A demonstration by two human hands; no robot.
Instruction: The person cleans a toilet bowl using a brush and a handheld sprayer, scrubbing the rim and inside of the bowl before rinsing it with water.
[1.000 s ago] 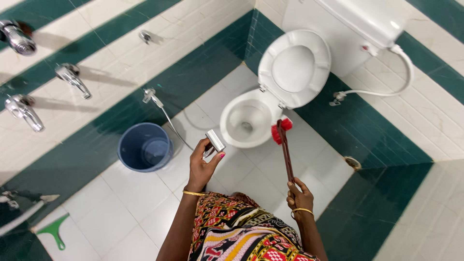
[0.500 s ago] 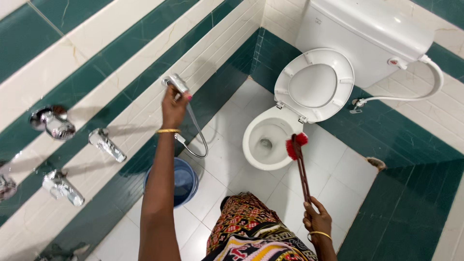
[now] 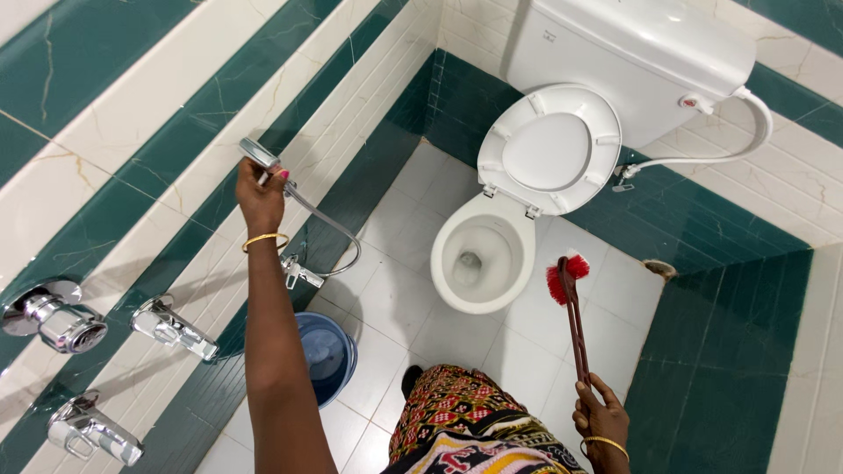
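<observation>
Since a moment ago the left hand point(image 3: 261, 195) has carried the hand sprayer point(image 3: 260, 155) further along the striped wall, away from the toilet bowl point(image 3: 474, 254), and the toilet brush point(image 3: 568, 298) has drifted from the bowl's rim out over the floor tiles beside it. The left hand is now raised against the wall, fingers curled tightly round the sprayer's handle, its metal head poking out above the fist. The sprayer's hose point(image 3: 338, 233) loops down from the hand toward the wall valve point(image 3: 297, 272), on the bucket's side of the bowl. The right hand point(image 3: 600, 414) grips the end of the brush's dark handle, fingers wrapped; the red bristles point toward the bowl, just beside it, not touching. A blue bucket point(image 3: 329, 355) stands on the floor near the bowl, below the valve.
</observation>
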